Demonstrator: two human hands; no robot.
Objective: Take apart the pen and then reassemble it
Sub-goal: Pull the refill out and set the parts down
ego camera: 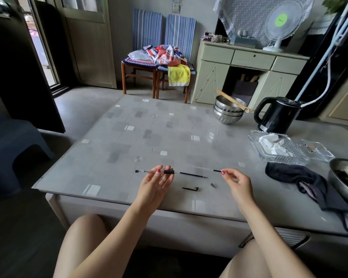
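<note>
My left hand (155, 184) pinches the clear pen barrel (144, 171) with its black grip (168, 171), holding it level just above the grey table (129, 137). My right hand (236, 182) grips the black end of a thin, mostly clear tube (216, 170) between its fingertips; the tube points left. Between the hands a black ink refill (193, 175) lies on the table. Nearer to me lie the black pen cap with clip (190, 189) and a small pointed tip piece (212, 185).
A dark cloth (293, 175) lies to the right of my right hand. Behind it stand glass trays (277, 149), a black kettle (275, 115) and stacked steel bowls (228, 112) with chopsticks. A metal bowl (343, 177) sits at the right edge.
</note>
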